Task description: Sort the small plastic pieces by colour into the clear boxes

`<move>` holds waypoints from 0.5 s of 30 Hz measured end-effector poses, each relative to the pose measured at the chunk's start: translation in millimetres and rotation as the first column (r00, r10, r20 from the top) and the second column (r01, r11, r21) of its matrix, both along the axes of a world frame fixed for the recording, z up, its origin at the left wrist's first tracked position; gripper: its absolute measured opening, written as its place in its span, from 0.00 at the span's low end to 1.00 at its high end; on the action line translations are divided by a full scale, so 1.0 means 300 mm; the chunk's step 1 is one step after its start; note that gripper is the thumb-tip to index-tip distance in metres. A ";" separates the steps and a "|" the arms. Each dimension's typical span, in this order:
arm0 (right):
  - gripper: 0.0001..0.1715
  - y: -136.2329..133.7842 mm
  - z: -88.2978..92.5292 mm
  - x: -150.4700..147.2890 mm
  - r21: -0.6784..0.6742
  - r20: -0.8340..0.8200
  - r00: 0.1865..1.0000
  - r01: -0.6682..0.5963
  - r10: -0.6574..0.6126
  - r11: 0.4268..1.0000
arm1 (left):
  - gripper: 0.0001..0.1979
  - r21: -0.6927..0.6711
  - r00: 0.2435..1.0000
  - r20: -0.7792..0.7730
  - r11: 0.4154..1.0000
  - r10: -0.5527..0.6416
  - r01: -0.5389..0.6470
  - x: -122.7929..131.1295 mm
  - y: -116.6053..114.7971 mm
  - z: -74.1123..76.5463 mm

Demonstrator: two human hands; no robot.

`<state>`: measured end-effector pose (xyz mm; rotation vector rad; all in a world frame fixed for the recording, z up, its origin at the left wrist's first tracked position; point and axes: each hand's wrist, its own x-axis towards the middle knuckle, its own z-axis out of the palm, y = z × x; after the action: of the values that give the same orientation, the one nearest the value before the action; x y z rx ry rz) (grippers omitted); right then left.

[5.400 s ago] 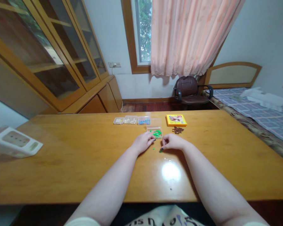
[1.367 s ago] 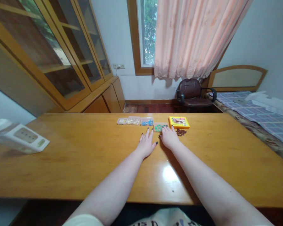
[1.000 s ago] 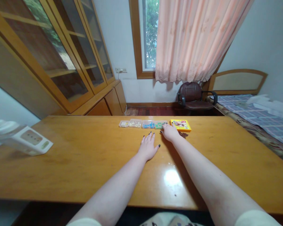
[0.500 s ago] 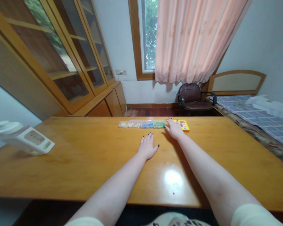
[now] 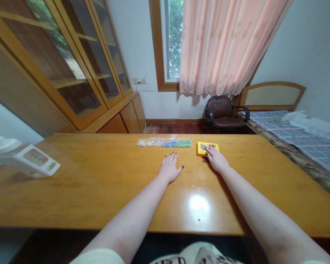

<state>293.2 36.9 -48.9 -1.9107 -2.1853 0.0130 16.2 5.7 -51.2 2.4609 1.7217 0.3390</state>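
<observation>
On the wooden table, my left hand lies flat with its fingers spread, holding nothing. My right hand rests its fingertips on the lower right part of a yellow box, fingers apart and not wrapped round it. Left of the box, near the far edge, a row of clear compartments holds small pieces: pale ones, blue ones and green ones. At the row's left end is a smaller clear case.
A white bottle lies or leans at the table's left side. Beyond the table are a glass-doored cabinet, a brown armchair, a pink curtain and a bed at the right.
My right hand has shifted right, from beside the green pieces onto the yellow box, whose printed top now shows more. My left hand stays flat. The view has shifted slightly.
</observation>
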 end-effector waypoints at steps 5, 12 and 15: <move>0.37 -0.106 -0.008 -0.080 0.060 0.036 0.999 0.013 -0.015 0.998 | 0.36 0.016 1.000 0.001 1.000 0.000 0.000 -0.002 0.002 -0.007; 0.30 -0.216 0.006 -0.227 0.032 0.011 0.995 -0.099 0.099 0.995 | 0.30 0.016 0.998 0.055 1.000 -0.003 0.002 0.001 0.001 -0.004; 0.31 -0.237 0.013 -0.290 0.042 -0.011 0.995 -0.100 0.100 0.994 | 0.29 -0.002 0.996 0.090 1.000 -0.024 0.024 -0.002 0.000 0.004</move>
<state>206.4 -34.1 -45.0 -1.7730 -2.2525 -0.0025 15.5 5.7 -50.2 2.4220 1.6545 0.4370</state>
